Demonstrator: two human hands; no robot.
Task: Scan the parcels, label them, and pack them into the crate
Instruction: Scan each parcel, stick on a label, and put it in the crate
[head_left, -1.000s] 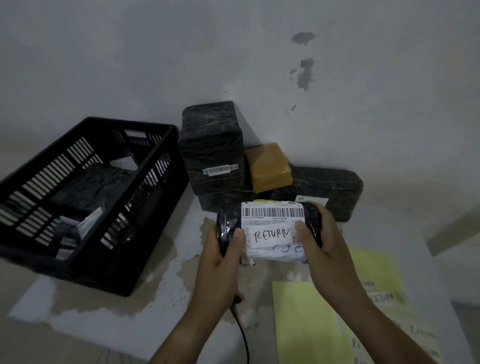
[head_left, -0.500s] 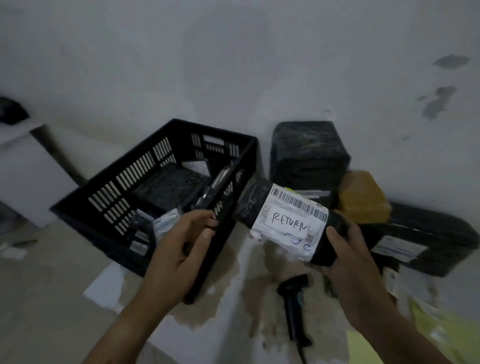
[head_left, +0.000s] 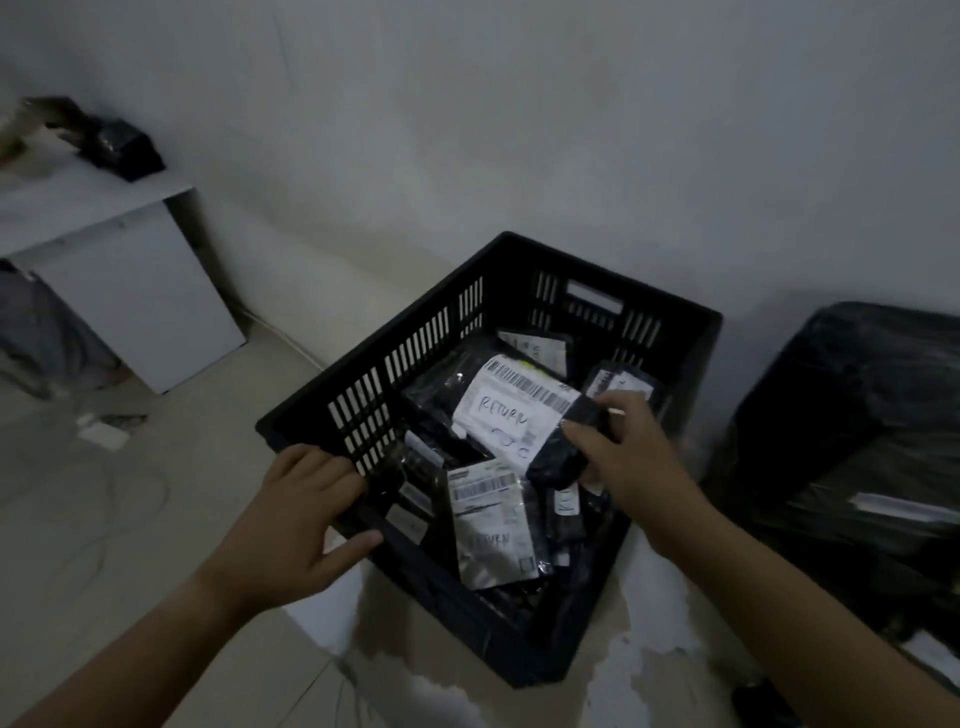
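Fingers (head_left: 621, 404) curl — right hand (head_left: 631, 460) on parcel (head_left: 511, 410), left hand (head_left: 296, 514) on crate (head_left: 623, 283) rim.

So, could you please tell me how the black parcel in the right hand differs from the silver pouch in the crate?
The black parcel is wrapped in dark plastic; the silver pouch is shiny grey. The right hand grips the black parcel, while the silver pouch lies untouched in the crate. Both carry a barcode label and handwritten RETURN.
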